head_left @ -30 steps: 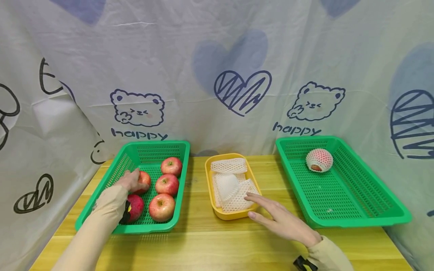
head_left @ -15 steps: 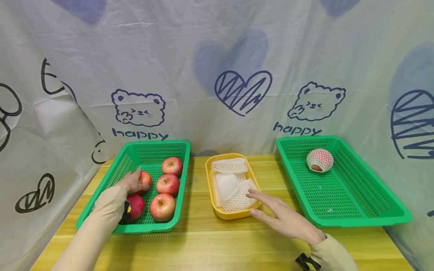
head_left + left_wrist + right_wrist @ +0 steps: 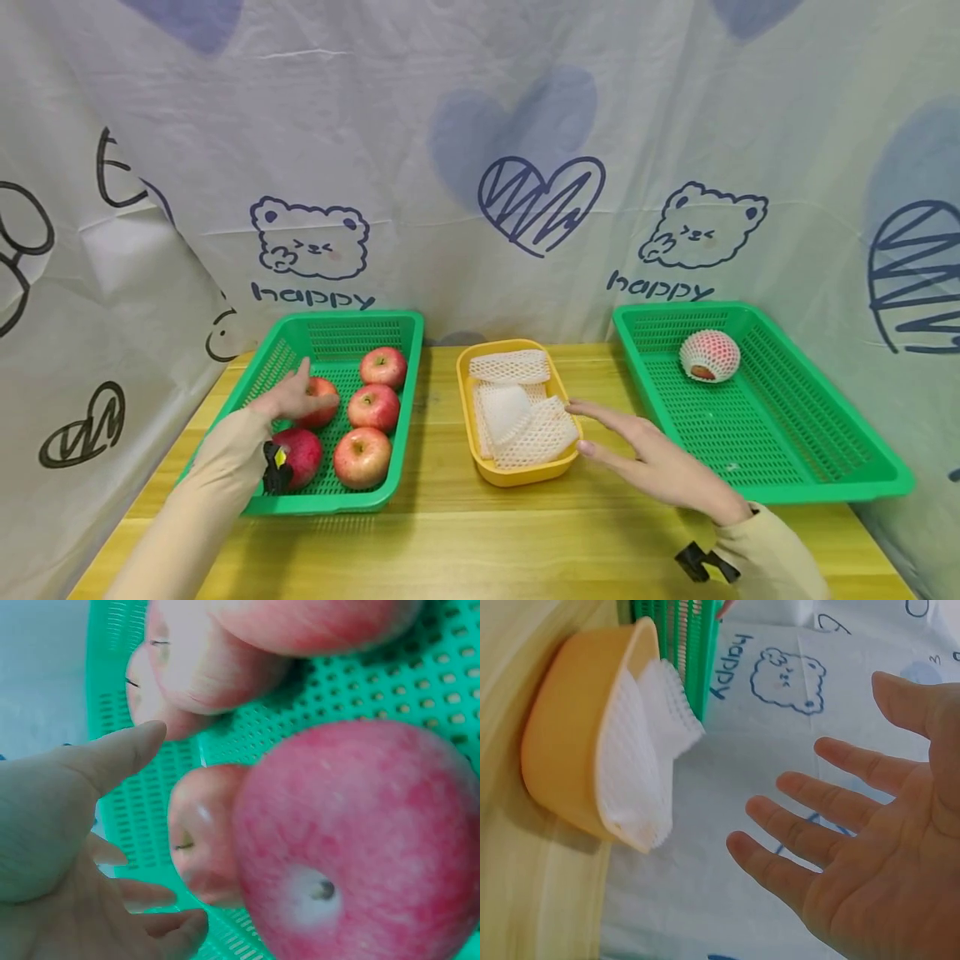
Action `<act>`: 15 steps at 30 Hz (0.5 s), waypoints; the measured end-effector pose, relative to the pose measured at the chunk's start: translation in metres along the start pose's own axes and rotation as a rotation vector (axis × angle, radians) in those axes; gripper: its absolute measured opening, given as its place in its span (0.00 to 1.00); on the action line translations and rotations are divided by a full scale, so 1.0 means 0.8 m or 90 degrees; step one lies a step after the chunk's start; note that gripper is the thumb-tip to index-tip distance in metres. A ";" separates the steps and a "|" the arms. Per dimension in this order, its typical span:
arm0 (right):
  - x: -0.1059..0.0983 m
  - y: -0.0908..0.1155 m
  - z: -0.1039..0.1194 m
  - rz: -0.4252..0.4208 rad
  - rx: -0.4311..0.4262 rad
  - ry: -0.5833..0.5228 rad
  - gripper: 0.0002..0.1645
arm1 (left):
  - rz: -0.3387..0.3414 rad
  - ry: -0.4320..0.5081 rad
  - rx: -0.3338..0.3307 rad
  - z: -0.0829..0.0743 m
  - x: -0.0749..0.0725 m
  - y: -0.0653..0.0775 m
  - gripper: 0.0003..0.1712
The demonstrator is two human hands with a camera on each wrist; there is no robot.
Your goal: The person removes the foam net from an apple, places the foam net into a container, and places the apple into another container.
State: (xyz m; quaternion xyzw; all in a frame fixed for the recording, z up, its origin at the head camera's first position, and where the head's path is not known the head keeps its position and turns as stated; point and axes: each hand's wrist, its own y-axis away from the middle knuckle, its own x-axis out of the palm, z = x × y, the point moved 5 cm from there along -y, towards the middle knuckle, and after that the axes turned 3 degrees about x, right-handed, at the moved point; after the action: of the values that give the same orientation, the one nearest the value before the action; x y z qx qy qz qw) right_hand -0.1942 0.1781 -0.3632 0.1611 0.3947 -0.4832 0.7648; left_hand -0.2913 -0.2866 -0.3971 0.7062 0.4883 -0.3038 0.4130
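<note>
In the head view my left hand point(image 3: 287, 400) reaches into the left green basket point(image 3: 408, 400), beside a red apple point(image 3: 321, 402) that it partly covers. The left wrist view shows its thumb and fingers spread on either side of that apple point(image 3: 206, 832), holding nothing. A darker red apple point(image 3: 302, 457) sits nearer, below the wrist. My right hand point(image 3: 667, 462), fingers extended and apart, hovers at the right side of a yellow container point(image 3: 517, 477). White foam net sleeves point(image 3: 536, 433) lie in that container.
Several more apples point(image 3: 373, 408) line the right side of the left basket. A second green basket point(image 3: 780, 492) on the right holds an apple in a foam net point(image 3: 709, 356). Both baskets stand on a wooden table point(image 3: 465, 550) before a printed curtain point(image 3: 427, 108).
My left hand's fingers have spread and shifted slightly beside the apple, leaving more of it visible. My right hand has drawn a little to the right, off the yellow container.
</note>
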 end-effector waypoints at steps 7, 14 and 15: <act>-0.036 -0.006 -0.010 0.003 0.015 -0.012 0.30 | 0.027 0.041 -0.008 -0.012 0.001 0.009 0.58; -0.074 -0.015 -0.023 0.024 0.052 -0.037 0.33 | 0.042 0.128 -0.027 -0.026 0.006 0.024 0.64; -0.080 -0.016 -0.025 0.026 0.059 -0.040 0.33 | 0.042 0.138 -0.025 -0.028 0.007 0.027 0.65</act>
State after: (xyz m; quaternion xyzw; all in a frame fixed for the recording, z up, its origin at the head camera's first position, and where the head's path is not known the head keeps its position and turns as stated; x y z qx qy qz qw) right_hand -0.2285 0.2237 -0.3257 0.1891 0.3440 -0.4898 0.7784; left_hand -0.2689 -0.2685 -0.3847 0.7424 0.5124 -0.2018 0.3815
